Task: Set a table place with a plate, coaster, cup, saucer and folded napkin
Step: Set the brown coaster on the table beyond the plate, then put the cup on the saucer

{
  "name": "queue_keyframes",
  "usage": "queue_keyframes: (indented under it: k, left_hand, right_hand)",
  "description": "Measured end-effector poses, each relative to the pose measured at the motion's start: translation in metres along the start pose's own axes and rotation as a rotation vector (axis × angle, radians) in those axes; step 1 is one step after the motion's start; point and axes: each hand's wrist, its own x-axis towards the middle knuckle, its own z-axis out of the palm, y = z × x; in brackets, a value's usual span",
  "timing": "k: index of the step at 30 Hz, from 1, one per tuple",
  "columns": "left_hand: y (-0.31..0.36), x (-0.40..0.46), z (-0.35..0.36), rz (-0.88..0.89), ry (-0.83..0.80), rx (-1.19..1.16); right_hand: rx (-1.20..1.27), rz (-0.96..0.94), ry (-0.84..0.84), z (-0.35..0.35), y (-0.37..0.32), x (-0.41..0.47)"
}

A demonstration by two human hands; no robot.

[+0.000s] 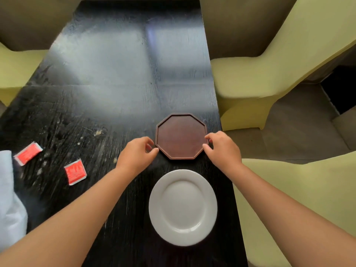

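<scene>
My left hand (137, 154) pinches the left edge of the brown octagonal coaster (181, 136), thumb and curled fingers on its rim. My right hand (221, 148) pinches the right edge the same way. The coaster lies flat on the black table (107, 78), close to its right edge. Just nearer to me than the coaster sits the white plate (183, 207), apart from it. Well to the left of the coaster lie two red packets (75, 172), and farther left still, at the table's edge, something white (9, 199). Yellow-green seats (269, 70) stand beyond the coaster's right side.
</scene>
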Motion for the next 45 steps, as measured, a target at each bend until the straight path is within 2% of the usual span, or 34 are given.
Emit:
queue_keyframes:
  k: [5,11,17,21,25,34,36,38,41,45]
  left_hand:
    - [0.031,-0.045,-0.053,0.133,0.046,0.297]
    - [0.071,-0.132,-0.102,0.257,0.223,0.298]
    - [0.057,-0.225,-0.076,0.309,0.226,0.299]
    - [0.039,-0.28,-0.039,0.276,0.141,0.32]
    - [0.02,-0.322,0.001,0.223,0.015,0.361]
    - [0.003,-0.347,0.043,0.15,-0.233,0.477]
    - [0.003,-0.35,0.047,0.093,-0.323,0.336]
    - [0.005,-0.353,0.051,-0.044,-0.398,0.054]
    - [0.009,-0.357,0.055,-0.249,-0.405,-0.325]
    - [0.015,-0.36,0.059,-0.373,-0.341,-0.473]
  right_hand:
    - [-0.096,-0.076,-0.014,-0.052,-0.036,-0.033]
    - [-0.126,-0.168,0.057,-0.106,-0.067,-0.109]
    - [-0.094,-0.218,0.026,-0.093,-0.048,-0.207]
    - [-0.023,-0.211,-0.018,-0.071,-0.027,-0.27]
    - [0.009,-0.111,-0.155,-0.042,-0.008,-0.32]
    - [0.014,0.045,-0.388,-0.01,0.003,-0.36]
    - [0.061,0.051,-0.404,-0.01,0.0,-0.362]
    - [0.115,0.059,-0.398,-0.011,-0.001,-0.364]
    - [0.13,0.065,-0.382,-0.011,-0.004,-0.364]
    - [0.193,0.162,-0.364,-0.01,-0.009,-0.362]
